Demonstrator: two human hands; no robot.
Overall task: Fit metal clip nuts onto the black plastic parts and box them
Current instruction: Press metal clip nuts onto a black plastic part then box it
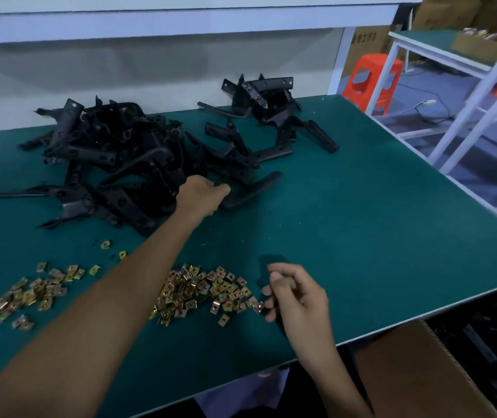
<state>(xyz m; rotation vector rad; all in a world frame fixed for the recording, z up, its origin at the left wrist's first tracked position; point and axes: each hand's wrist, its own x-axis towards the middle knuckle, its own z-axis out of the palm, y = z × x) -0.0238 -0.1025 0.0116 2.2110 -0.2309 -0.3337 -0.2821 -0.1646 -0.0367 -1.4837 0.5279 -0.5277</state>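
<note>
A large heap of black plastic parts [111, 164] lies on the green table [377, 224], with a smaller heap [271, 107] behind it to the right. My left hand [200, 196] reaches to the heap's right edge and grips one black plastic part [251, 191] by its end. Brass-coloured clip nuts are spread in two patches near the front: one [202, 292] in the middle, one [30, 294] at the left. My right hand [297, 294] hovers at the right edge of the middle patch, fingers curled, pinching a clip nut [260, 306] at the fingertips.
An open cardboard box [416, 366] stands below the table's front right corner, with black parts in the dark space beside it. A white shelf frame [464, 95], an orange stool [371, 76] and more cardboard boxes stand to the right.
</note>
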